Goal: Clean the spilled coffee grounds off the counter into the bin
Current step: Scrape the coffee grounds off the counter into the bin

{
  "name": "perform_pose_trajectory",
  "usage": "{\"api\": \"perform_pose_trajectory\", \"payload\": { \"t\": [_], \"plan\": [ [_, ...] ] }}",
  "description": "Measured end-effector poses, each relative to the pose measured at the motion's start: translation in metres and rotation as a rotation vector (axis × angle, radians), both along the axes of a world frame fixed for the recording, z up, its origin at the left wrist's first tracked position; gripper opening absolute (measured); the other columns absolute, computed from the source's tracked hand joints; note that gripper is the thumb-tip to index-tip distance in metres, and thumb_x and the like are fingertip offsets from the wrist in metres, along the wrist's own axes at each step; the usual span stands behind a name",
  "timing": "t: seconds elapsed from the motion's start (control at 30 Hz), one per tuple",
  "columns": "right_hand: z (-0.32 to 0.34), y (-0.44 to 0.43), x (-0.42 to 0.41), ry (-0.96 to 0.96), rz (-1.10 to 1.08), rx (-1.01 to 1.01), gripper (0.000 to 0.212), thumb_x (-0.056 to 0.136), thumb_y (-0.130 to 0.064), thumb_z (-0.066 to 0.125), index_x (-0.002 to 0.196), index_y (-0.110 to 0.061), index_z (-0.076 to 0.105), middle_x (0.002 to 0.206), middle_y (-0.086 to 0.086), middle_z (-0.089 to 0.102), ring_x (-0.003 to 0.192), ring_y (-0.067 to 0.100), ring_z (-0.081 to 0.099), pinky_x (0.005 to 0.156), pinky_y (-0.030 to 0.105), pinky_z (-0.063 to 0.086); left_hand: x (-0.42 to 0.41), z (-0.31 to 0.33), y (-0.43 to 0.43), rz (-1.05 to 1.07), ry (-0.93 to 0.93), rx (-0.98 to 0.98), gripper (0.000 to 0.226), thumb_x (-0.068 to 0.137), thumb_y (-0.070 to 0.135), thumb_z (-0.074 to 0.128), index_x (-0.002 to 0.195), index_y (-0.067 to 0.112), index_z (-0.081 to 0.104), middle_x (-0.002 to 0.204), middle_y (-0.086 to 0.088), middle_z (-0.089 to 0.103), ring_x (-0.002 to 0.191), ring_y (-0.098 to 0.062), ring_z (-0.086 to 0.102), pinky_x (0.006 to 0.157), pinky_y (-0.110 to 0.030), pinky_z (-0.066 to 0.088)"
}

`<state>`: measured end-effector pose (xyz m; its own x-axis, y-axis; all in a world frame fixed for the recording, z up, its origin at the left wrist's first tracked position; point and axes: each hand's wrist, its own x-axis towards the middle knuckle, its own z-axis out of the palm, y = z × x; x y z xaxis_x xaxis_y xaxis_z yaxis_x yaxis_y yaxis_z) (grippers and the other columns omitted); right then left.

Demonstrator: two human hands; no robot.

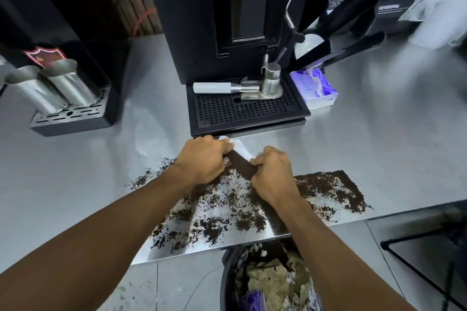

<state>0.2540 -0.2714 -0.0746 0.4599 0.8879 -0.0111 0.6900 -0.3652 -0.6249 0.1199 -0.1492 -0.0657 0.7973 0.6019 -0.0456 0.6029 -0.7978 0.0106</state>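
Dark coffee grounds (222, 212) lie scattered over the steel counter (366, 134) near its front edge, with another patch (336, 189) to the right. My left hand (204, 159) and my right hand (271, 174) are side by side, both closed on a white tissue (240, 148) pressed on the counter just in front of the coffee machine's drip tray. A dense dark band of grounds (241, 166) sits between the hands. Below the counter edge stands a black bin (227, 278) filled with paper and rubbish.
A black coffee machine (227, 20) with its drip tray (242, 111) holds a portafilter (227, 87) and a small metal jug (271, 81). A purple tissue pack (316, 88) lies right of it. Two steel cups (53, 86) stand at the left.
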Motion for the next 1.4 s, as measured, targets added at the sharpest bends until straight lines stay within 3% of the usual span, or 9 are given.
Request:
{"api": "perform_pose_trajectory", "payload": {
  "t": [0.17, 0.3, 0.6, 0.67, 0.83, 1.07, 1.2, 1.33, 1.4],
  "plan": [
    [0.001, 0.009, -0.018, 0.092, 0.014, -0.041, 0.022, 0.071, 0.010, 0.071, 0.082, -0.009, 0.075, 0.090, 0.007, 0.055, 0.081, 0.028, 0.062, 0.070, 0.040, 0.060, -0.021, -0.001, 0.005, 0.062, 0.003, -0.008, 0.050, 0.088, 0.016, 0.042, 0.133, 0.035, 0.053, 0.096, -0.008, 0.069, 0.089, -0.029, 0.061, 0.074, -0.036, 0.047],
    [0.001, 0.015, -0.031, 0.035, 0.041, -0.037, 0.023, 0.074, 0.007, 0.068, 0.091, -0.005, 0.077, 0.091, 0.007, 0.058, 0.085, 0.023, 0.060, 0.080, 0.036, 0.057, -0.040, 0.000, 0.005, 0.092, -0.012, -0.010, 0.048, 0.086, 0.015, 0.044, 0.128, 0.034, 0.057, 0.095, -0.009, 0.069, 0.089, -0.028, 0.060, 0.072, -0.036, 0.047],
    [0.005, 0.026, -0.059, 0.038, 0.105, -0.033, 0.027, 0.077, 0.010, 0.062, 0.095, -0.004, 0.076, 0.093, 0.007, 0.059, 0.087, 0.023, 0.059, 0.084, 0.032, 0.055, -0.070, 0.000, 0.012, 0.152, -0.010, -0.017, 0.047, 0.086, 0.030, 0.054, 0.133, 0.036, 0.055, 0.103, -0.011, 0.069, 0.095, -0.030, 0.060, 0.077, -0.036, 0.044],
    [0.006, 0.028, -0.060, 0.037, 0.121, -0.039, 0.028, 0.077, 0.009, 0.061, 0.096, -0.005, 0.077, 0.093, 0.007, 0.060, 0.087, 0.023, 0.059, 0.085, 0.032, 0.055, -0.073, 0.002, 0.012, 0.127, -0.003, 0.003, 0.040, 0.084, 0.031, 0.059, 0.124, 0.033, 0.062, 0.099, -0.009, 0.070, 0.093, -0.030, 0.060, 0.074, -0.036, 0.043],
    [0.006, 0.026, -0.063, 0.078, 0.167, -0.041, 0.033, 0.081, 0.009, 0.061, 0.105, -0.008, 0.076, 0.096, 0.002, 0.060, 0.089, 0.015, 0.057, 0.090, 0.026, 0.052, -0.083, 0.005, 0.016, 0.099, -0.034, 0.001, 0.023, 0.078, 0.008, 0.057, 0.088, 0.022, 0.071, 0.082, 0.002, 0.071, 0.082, -0.024, 0.063, 0.067, -0.035, 0.049],
    [0.029, 0.042, -0.060, 0.020, 0.311, 0.001, 0.033, 0.089, 0.001, 0.059, 0.116, -0.014, 0.071, 0.104, -0.002, 0.063, 0.091, 0.009, 0.051, 0.082, 0.013, 0.038, -0.115, 0.016, 0.024, 0.060, -0.210, -0.027, 0.026, 0.085, 0.008, 0.057, 0.104, 0.020, 0.069, 0.084, 0.002, 0.069, 0.088, -0.019, 0.055, 0.073, -0.039, 0.052],
    [0.046, 0.065, -0.058, -0.103, 0.499, -0.060, 0.029, 0.090, -0.001, 0.058, 0.109, -0.015, 0.075, 0.096, -0.001, 0.059, 0.089, 0.014, 0.052, 0.071, 0.017, 0.038, -0.137, 0.014, 0.020, 0.066, -0.262, -0.019, 0.026, 0.084, 0.009, 0.056, 0.103, 0.020, 0.070, 0.077, 0.004, 0.065, 0.084, -0.017, 0.052, 0.070, -0.035, 0.052],
    [0.056, 0.101, -0.067, -0.213, 0.555, -0.050, 0.024, 0.090, -0.006, 0.060, 0.106, -0.014, 0.075, 0.105, 0.004, 0.068, 0.101, 0.018, 0.057, 0.093, 0.029, 0.049, -0.153, 0.014, 0.033, 0.131, -0.277, 0.008, 0.029, 0.081, 0.013, 0.051, 0.102, 0.018, 0.071, 0.076, 0.001, 0.067, 0.081, -0.019, 0.054, 0.068, -0.037, 0.052],
    [0.058, 0.118, -0.072, -0.296, 0.579, -0.025, 0.023, 0.088, -0.009, 0.062, 0.101, -0.019, 0.077, 0.099, 0.005, 0.067, 0.102, 0.019, 0.053, 0.096, 0.036, 0.049, -0.159, 0.014, 0.039, 0.169, -0.265, 0.010, 0.032, 0.081, 0.017, 0.048, 0.102, 0.018, 0.072, 0.076, 0.000, 0.067, 0.080, -0.021, 0.055, 0.067, -0.038, 0.052]
  ]
}}
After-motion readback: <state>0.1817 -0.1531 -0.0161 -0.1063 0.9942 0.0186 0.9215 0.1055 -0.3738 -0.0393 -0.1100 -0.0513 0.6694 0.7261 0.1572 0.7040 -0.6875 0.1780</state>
